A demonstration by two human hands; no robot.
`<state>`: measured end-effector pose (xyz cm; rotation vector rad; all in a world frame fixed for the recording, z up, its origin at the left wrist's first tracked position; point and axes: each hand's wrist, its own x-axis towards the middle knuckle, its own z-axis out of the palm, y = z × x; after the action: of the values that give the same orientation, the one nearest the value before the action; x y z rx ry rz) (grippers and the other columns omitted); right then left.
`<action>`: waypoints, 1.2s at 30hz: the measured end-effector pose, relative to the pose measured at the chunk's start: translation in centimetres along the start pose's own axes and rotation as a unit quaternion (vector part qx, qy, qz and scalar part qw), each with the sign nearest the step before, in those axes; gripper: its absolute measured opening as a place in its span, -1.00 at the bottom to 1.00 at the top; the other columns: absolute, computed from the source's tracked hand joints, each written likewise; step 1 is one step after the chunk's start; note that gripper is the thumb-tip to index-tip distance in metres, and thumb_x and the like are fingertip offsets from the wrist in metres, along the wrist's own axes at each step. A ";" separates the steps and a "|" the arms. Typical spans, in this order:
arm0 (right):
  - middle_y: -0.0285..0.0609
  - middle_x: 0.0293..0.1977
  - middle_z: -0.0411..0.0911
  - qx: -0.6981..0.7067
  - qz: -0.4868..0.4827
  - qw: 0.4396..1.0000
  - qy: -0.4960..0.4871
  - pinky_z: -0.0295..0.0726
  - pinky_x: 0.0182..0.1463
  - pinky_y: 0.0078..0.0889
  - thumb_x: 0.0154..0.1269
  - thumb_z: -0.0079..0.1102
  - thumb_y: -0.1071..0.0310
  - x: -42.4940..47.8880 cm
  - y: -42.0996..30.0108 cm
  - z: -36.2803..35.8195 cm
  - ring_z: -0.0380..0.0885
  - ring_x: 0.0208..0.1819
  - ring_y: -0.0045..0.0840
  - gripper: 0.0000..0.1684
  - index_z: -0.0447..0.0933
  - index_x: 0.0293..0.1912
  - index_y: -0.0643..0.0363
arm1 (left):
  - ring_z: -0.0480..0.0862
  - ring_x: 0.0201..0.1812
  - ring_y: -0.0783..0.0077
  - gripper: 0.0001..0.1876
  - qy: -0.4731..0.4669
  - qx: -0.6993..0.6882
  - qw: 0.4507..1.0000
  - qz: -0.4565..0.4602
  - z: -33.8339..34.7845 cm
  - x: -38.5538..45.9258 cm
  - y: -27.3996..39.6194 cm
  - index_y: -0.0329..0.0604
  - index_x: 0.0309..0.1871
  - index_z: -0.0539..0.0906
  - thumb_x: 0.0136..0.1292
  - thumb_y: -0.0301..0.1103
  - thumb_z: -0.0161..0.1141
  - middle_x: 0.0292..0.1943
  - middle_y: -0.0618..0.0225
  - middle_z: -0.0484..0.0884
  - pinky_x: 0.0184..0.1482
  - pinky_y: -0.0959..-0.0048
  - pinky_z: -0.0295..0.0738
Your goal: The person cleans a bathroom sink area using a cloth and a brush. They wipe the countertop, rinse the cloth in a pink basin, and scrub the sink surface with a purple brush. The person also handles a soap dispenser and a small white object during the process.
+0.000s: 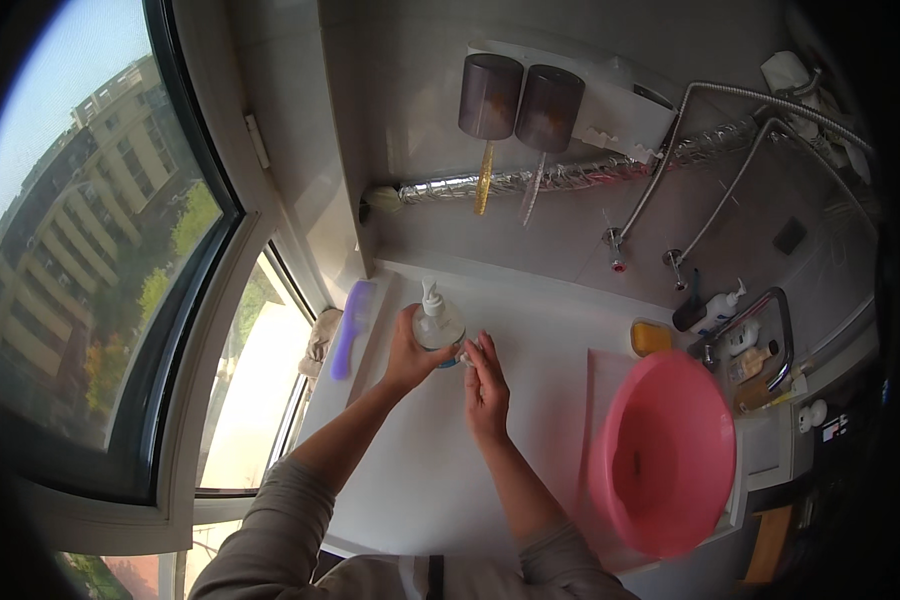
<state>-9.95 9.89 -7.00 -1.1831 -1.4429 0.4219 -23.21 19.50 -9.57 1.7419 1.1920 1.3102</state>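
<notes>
A clear pump bottle [439, 325] with a white pump head stands upright over the white countertop [420, 465]. My left hand [412, 351] grips its side, thumb across the front. Beside the bottle's lower right, my right hand [487, 386] has its fingertips close together around a small whitish thing [465, 358], too small to make out; it lies at the bottle's side. Left of the bottle, a purple comb [350, 330] rests on the ledge by the window.
A pink plastic basin [667, 457] stands at the right, near a curved metal faucet [784, 330], several bottles and a yellow bar of soap [651, 337]. Two dark cups [491, 97] hang upside down on a wall rack. An open window [120, 262] is at the left.
</notes>
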 end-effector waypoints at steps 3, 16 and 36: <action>0.07 0.42 0.11 -0.106 -0.134 0.983 -0.065 0.22 0.42 -0.01 0.51 -0.12 0.32 0.1 -2.9 1.1 0.11 0.42 0.10 -0.45 0.18 0.43 0.12 | 0.48 0.13 0.04 -0.16 -0.022 -0.138 0.989 -0.039 -0.4 -3.8 3.2 -0.25 0.22 0.31 -0.11 -0.19 0.54 0.07 0.04 0.44 0.14 0.19 0.40; -0.19 -0.14 0.64 0.188 0.094 0.956 -0.203 0.54 0.03 -0.41 0.28 0.32 0.17 2.2 -11.8 -6.3 0.59 -0.10 -0.51 -0.63 0.59 -0.08 0.25 | 0.39 0.28 0.24 -0.04 -0.296 -0.165 0.941 -0.013 -6.6 -8.0 14.8 -0.17 0.32 0.26 -0.20 -0.21 0.54 0.21 0.17 0.41 0.27 0.25 0.32; -0.14 -0.24 0.67 0.306 0.115 0.930 -0.169 0.53 0.06 -0.35 0.15 0.26 0.41 -0.3 -14.0 -13.5 0.60 -0.08 -0.41 -0.86 0.61 -0.32 0.30 | 0.56 0.15 0.04 -0.34 -0.336 -0.675 0.562 -0.341 -1.4 -14.8 19.0 -0.01 0.28 0.41 0.39 0.30 -0.19 0.18 0.10 0.50 -0.08 0.01 0.62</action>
<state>-3.75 -1.15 7.81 -0.7861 -1.3099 1.1933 -20.58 -1.38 2.12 0.3404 0.0742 0.5162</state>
